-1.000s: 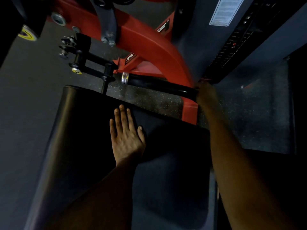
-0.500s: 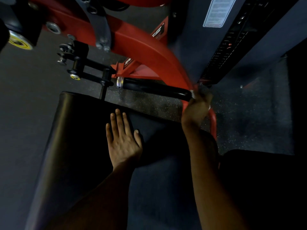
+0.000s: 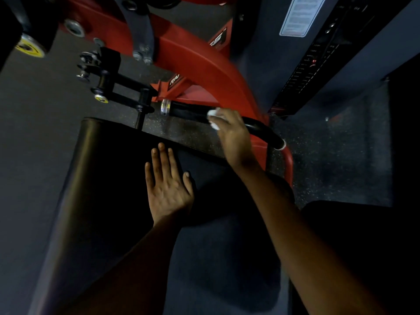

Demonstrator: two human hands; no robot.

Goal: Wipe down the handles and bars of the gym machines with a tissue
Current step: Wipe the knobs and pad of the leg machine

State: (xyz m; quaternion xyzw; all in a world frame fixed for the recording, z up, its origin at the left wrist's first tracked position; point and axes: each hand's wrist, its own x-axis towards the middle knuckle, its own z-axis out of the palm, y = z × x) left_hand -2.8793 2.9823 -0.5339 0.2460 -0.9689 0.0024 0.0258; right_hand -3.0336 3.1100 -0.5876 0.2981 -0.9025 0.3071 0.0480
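A black handle bar (image 3: 188, 111) with a chrome end cap juts left from the red machine frame (image 3: 204, 67). My right hand (image 3: 231, 135) curls over the middle of this bar and grips a white tissue (image 3: 213, 114) against it. The tissue shows at my fingertips; most of it is hidden under the hand. My left hand (image 3: 167, 183) lies flat, fingers straight, on the black padded seat (image 3: 109, 169) below the bar.
A black adjustment lever with yellow-capped pins (image 3: 100, 87) sticks out left of the handle. The dark weight stack housing (image 3: 318, 53) with a white label stands at the upper right. Speckled rubber floor (image 3: 329, 155) lies to the right, beside another dark pad (image 3: 352, 235).
My right hand has slid left along the black bar, from its right end by the red frame to its middle, and the tissue now shows. My left hand stays on the seat.
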